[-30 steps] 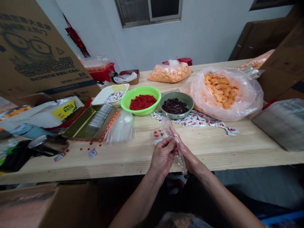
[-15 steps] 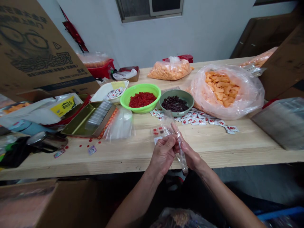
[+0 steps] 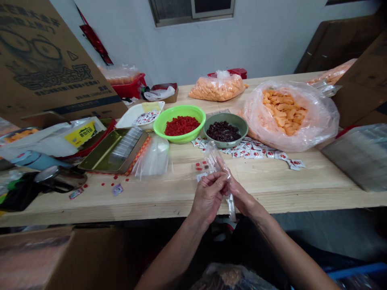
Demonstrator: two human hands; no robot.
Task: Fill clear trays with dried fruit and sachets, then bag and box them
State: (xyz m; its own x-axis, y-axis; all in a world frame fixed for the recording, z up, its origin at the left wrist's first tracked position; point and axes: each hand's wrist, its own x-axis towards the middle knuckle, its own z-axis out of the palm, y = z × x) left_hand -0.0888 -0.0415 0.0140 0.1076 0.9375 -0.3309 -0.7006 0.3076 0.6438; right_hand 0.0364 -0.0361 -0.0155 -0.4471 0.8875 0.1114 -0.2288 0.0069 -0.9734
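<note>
Both my hands meet over the table's front edge, pinching a small clear plastic bag (image 3: 215, 160) that holds a few red and dark pieces. My left hand (image 3: 208, 195) grips the bag's near part with closed fingers. My right hand (image 3: 240, 197) is closed on the bag's right side, and a clear strip hangs below it. Just behind stand a green bowl of red pieces (image 3: 179, 124) and a grey-green bowl of dark pieces (image 3: 225, 129). Small white-and-red sachets (image 3: 260, 153) lie scattered by the bowls.
A big clear bag of orange snacks (image 3: 290, 114) sits to the right, a second one (image 3: 216, 88) at the back. A gold metal tray (image 3: 116, 151) and clear bags (image 3: 152, 159) lie at left. A cardboard box (image 3: 45, 64) rises far left, a grey tray (image 3: 356, 155) far right.
My hands and the bag have stayed in nearly the same place; the left fingers have shifted a little higher along the bag. Nothing on the table has moved.
</note>
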